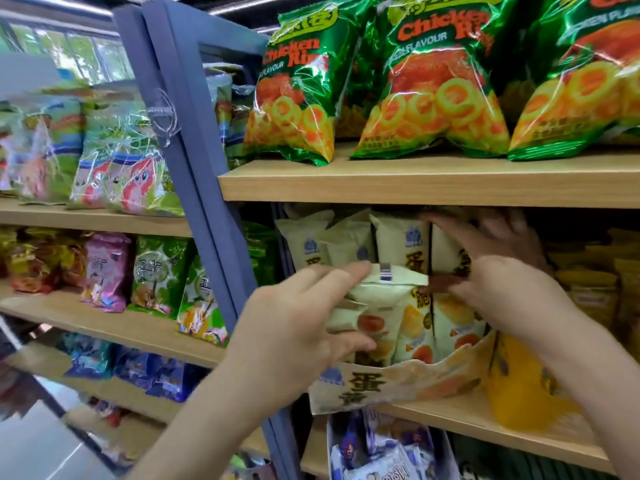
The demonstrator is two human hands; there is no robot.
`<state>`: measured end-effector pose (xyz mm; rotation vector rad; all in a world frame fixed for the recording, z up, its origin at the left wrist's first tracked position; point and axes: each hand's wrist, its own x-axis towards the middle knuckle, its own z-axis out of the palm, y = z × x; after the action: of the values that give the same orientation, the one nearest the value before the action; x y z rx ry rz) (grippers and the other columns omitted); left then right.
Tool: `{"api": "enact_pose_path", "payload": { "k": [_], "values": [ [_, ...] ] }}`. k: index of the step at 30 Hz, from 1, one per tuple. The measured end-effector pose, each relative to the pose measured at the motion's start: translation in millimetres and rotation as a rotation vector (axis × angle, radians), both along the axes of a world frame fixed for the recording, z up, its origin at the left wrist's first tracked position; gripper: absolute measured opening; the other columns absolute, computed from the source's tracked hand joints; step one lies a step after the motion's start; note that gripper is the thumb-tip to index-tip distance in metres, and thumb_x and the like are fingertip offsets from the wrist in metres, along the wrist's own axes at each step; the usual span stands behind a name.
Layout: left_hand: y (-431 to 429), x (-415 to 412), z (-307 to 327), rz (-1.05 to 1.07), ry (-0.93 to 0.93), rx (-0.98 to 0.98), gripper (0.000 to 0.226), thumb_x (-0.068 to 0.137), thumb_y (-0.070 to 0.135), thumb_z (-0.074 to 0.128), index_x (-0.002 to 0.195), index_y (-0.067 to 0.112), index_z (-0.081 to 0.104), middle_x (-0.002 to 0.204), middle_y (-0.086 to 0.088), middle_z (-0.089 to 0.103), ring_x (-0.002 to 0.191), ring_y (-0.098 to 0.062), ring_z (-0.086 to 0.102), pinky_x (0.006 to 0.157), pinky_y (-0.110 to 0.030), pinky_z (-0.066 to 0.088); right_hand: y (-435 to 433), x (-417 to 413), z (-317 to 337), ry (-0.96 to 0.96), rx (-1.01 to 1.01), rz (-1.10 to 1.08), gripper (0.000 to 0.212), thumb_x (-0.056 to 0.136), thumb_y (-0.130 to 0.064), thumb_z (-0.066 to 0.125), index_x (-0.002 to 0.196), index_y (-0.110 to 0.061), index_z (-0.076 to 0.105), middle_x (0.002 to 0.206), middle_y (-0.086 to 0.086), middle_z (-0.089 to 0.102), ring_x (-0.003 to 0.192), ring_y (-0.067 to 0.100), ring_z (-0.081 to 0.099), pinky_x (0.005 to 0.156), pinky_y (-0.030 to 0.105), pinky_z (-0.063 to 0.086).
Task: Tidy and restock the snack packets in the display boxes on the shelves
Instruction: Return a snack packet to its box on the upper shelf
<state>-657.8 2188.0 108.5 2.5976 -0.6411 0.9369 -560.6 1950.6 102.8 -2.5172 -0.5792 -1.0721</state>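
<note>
Shelf's display box [398, 382]: left hand [287, 327] fingers grip cream packets [377, 299]; right hand [509, 292] reaches in, grip unclear

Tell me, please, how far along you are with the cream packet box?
Done: back packets stand upright in the box. In hand: the left hand grips a front packet; the right hand reaches in beside it, grip blurred. Left: front packets lie unevenly and need straightening.

left hand [294, 327] grips cream packets [379, 294], right hand [502, 289] touches others.
</note>
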Motion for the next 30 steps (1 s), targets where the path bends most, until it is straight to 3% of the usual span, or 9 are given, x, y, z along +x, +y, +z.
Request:
{"api": "enact_pose_path", "payload": {
  "k": [4,7,11,15,18,21,24,27,30],
  "values": [
    [-8.4,-5.7,-10.3,-0.103,0.008,-0.279,0.065,0.071,0.037,0.083,0.131,0.027,0.058,0.116,0.011,0.062,0.106,-0.003,0.061,0.084,-0.025,0.056,1.7,-16.6,-6.6,-0.02,-0.059,-0.069,0.088,0.062,-0.04,0.084,0.141,-0.036,0.047,0.138,0.01,0.043,0.13,0.036,0.032,0.094,0.062,0.043],
    [-6.7,-5.9,-21.8,-0.169,0.068,-0.576,0.079,0.064,0.028,0.085,0.134,0.039,0.05,0.112,0.018,0.064,0.108,-0.005,0.063,0.086,-0.02,0.055,10.9,-45.2,-17.8,-0.076,0.03,-0.037,0.069,0.077,-0.024,0.075,0.141,-0.025,0.049,0.133,0.019,0.048,0.127,0.04,0.036,0.092,0.059,0.045],
    [-1.2,4.7,-45.8,-0.082,0.308,-0.914,0.094,0.057,0.035,0.083,0.135,0.056,0.035,0.11,0.028,0.063,0.102,0.004,0.063,0.083,-0.021,0.056,31.6,-83.6,-44.0,-0.001,0.15,0.075,0.055,0.093,-0.038,0.056,0.144,-0.023,0.042,0.136,0.0,0.045,0.125,0.018,0.041,0.097,0.037,0.04],
    [11.0,13.3,-71.6,0.128,0.276,-0.353,0.026,0.081,0.078,0.042,0.093,0.058,0.053,0.089,0.037,0.059,0.091,0.004,0.056,0.09,-0.045,0.049,40.5,-93.6,-76.6,0.114,-0.021,0.01,0.058,0.088,-0.062,0.044,0.133,-0.024,0.047,0.11,-0.009,0.06,0.103,0.011,0.051,0.074,0.031,0.054],
    [22.9,20.8,-83.1,0.13,0.199,-0.114,0.06,0.09,0.077,0.022,0.101,0.038,0.066,0.098,0.031,0.049,0.093,0.002,0.044,0.09,-0.038,0.043,34.3,-84.6,-84.7,0.095,-0.037,0.104,0.031,0.08,-0.036,0.072,0.105,-0.023,0.06,0.093,-0.01,0.064,0.099,0.013,0.05,0.069,0.03,0.055],
    [18.6,19.2,-80.6,0.11,0.225,-0.17,0.066,0.084,0.081,0.03,0.112,0.032,0.064,0.093,0.033,0.044,0.082,0.004,0.046,0.069,-0.006,0.039,28.1,-72.5,-80.3,0.141,0.009,0.107,0.028,0.071,-0.013,0.083,0.092,-0.02,0.065,0.091,-0.008,0.061,0.096,0.015,0.05,0.074,0.028,0.05],
    [-6.2,12.6,-79.2,0.159,0.301,-0.187,0.069,0.072,0.082,0.037,0.114,0.032,0.054,0.087,0.02,0.048,0.072,0.0,0.05,0.061,-0.014,0.044,16.7,-55.4,-79.7,0.15,0.055,0.039,0.038,0.063,0.002,0.084,0.094,-0.014,0.069,0.095,-0.002,0.059,0.097,0.017,0.05,0.077,0.029,0.049],
    [-37.4,5.9,-79.4,0.197,0.139,-0.082,0.056,0.077,0.076,0.041,0.108,0.03,0.047,0.071,0.009,0.053,0.06,-0.011,0.053,0.05,-0.023,0.043,3.5,-39.4,-80.0,0.056,0.01,-0.131,0.051,0.052,0.014,0.079,0.097,-0.008,0.07,0.089,0.005,0.06,0.087,0.025,0.051,0.067,0.03,0.05],
    [-66.1,-0.2,-78.7,0.196,-0.051,-0.043,0.068,0.079,0.063,0.049,0.127,0.014,0.051,0.061,0.006,0.056,0.053,-0.013,0.054,0.043,-0.022,0.041,3.2,-48.9,-69.8,0.04,0.159,0.007,0.047,0.072,0.011,0.058,0.113,-0.011,0.064,0.104,0.0,0.059,0.096,0.026,0.06,0.08,0.018,0.04]
  ]
}}
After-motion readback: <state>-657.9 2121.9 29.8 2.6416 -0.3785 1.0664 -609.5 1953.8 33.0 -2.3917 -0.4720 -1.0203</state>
